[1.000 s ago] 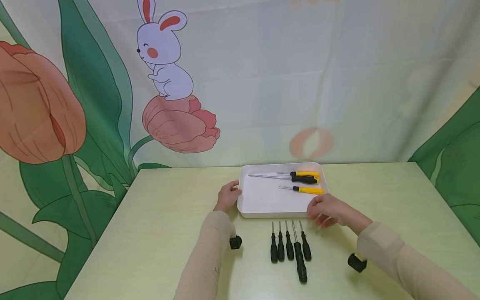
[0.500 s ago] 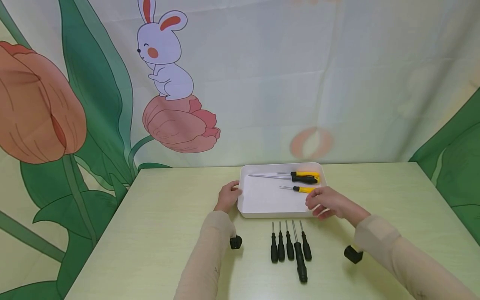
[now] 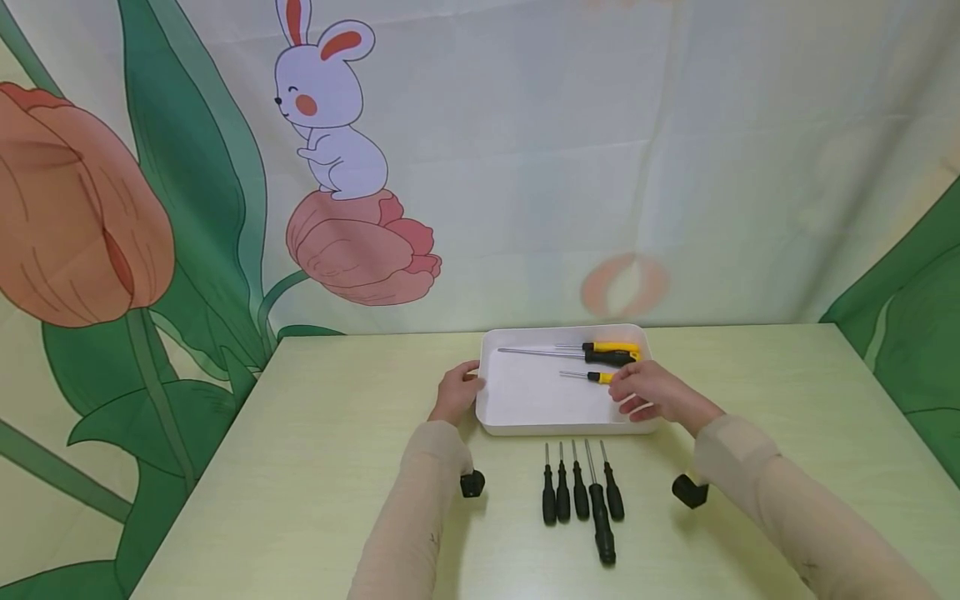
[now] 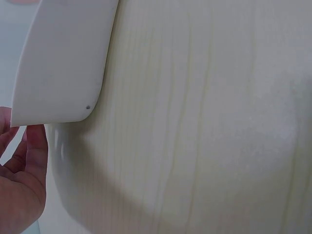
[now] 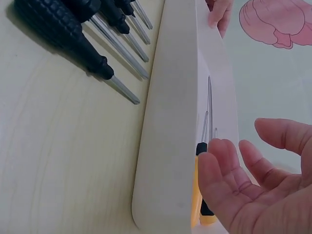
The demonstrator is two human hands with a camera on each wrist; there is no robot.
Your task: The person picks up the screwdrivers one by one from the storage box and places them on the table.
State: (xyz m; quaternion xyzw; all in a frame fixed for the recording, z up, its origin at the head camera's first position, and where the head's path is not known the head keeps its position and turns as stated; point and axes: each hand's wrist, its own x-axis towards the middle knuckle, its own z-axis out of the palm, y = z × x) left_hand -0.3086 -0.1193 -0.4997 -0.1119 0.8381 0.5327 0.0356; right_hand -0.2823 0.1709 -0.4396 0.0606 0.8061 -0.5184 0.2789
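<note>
In the head view a white tray lies at the table's back edge with two yellow-handled screwdrivers and a black-handled one inside. My left hand holds the tray's left wall, its fingertips at the rim in the left wrist view. My right hand is over the tray's right side with fingers apart and loosely bent. It covers most of the handle of the nearer yellow screwdriver. The right wrist view shows a yellow handle beside the fingers, with nothing seen gripped.
Several black-handled screwdrivers lie in a row in front of the tray, shafts pointing toward it. The longest one reaches nearest the front. A printed curtain hangs directly behind the table.
My right hand has moved from the tray's front right corner up and inward, over the nearer yellow screwdriver's handle. My left hand and the tray stay put.
</note>
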